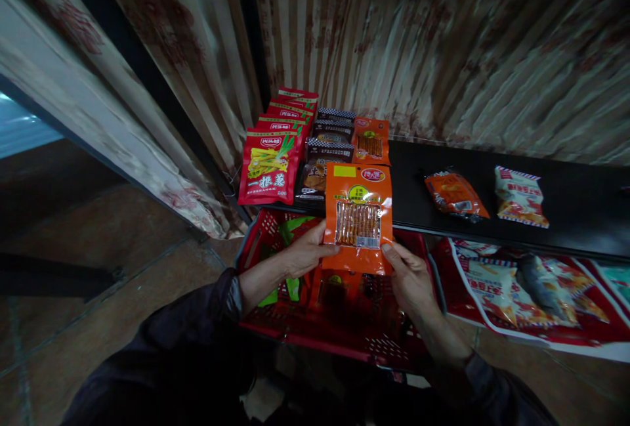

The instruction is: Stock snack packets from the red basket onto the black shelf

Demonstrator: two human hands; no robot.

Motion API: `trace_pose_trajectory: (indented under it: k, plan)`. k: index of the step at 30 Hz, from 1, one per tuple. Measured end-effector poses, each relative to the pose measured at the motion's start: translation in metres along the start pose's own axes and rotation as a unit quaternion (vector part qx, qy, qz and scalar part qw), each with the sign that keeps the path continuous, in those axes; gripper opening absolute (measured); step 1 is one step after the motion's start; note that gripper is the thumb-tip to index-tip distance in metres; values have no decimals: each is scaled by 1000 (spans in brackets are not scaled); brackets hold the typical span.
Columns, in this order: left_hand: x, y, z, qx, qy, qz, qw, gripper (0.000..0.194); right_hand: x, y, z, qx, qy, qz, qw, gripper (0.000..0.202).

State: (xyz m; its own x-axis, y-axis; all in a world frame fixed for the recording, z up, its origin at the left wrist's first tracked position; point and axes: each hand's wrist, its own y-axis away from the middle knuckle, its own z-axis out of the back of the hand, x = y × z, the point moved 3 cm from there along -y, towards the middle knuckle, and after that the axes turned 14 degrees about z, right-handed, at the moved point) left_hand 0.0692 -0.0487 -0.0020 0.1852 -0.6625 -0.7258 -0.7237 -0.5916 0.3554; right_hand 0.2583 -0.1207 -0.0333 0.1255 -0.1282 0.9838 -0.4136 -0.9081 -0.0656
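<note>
Across the back, a wide, pleated beige-and-brown fabric curtain (344,32). In front, a long, flat black shelf (408,190) with a straight front edge. Below that edge, nearer the body, a deep red plastic basket (335,340) with slotted walls and packets inside. At the shelf's left end, an overlapping file of glossy red packets (270,176); just to the right, a file of dark brown packets (313,180) with checked tops.

Held between both hands, in front of the shelf edge and partly over the basket: a flat, glossy orange plastic packet (359,216) with a clear window. Left hand (305,254) clamped on the lower left edge, thumb in front; right hand (412,278) clamped on the lower right edge. Contact with the shelf: cannot tell. Probably light, bendable and rather slick; contents behind the window perhaps breakable, so best gripped by the side edges and lower margin, without pressing the middle.

Edges: tight on the left, against the brown file; a matching orange packet (371,140) close behind; shelf lip liable to catch the lower end. More open room to the right, as far as a small, crumpled orange packet (457,195) and a small white packet with striped ends (520,196).
</note>
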Motion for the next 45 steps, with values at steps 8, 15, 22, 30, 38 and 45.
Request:
trace_pose_trajectory:
  k: [8, 15, 22, 30, 38, 45]
  plan:
    - [0, 1, -4, 8, -1, -4, 1000, 62, 4, 0, -3, -1, -11, -5, 1000, 28]
    - [5, 1, -3, 1, 6, -3, 1000, 62, 4, 0, -3, -9, -10, -3, 1000, 28]
    - [11, 1, -5, -1, -3, -8, 1000, 58, 13, -3, -5, -29, 27, 72, 997, 31]
    - [22, -2, -3, 10, -4, -17, 1000, 58, 26, 0, 3, -30, 322, 311, 894, 23]
    - [25, 1, -9, 44, -45, -29, 998, 60, 37, 10, -10, 35, 392, 406, 825, 33]
    - [10, 12, -25, 85, -133, -61, 986, 61, 39, 17, -14, 74, 363, 392, 842, 41]
